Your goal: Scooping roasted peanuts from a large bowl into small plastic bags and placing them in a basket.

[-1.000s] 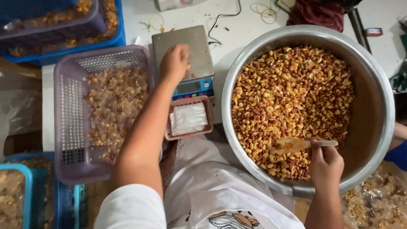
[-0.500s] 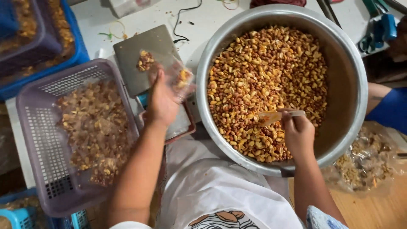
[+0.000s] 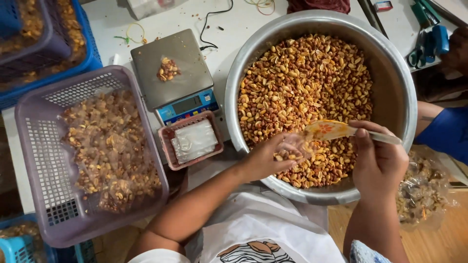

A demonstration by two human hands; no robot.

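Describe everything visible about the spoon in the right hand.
The spoon looks like plastic, with a broad, shallow scoop printed in orange and red on a pale ground and a pale, narrow handle. It lies nearly level, scoop pointing toward the person's left, above the nuts in the big metal bowl. The right hand grips the handle, whose tip sticks out past the fingers. The scoop's tip meets the mouth of a small clear bag held by the left hand. Whether the scoop holds nuts cannot be told.
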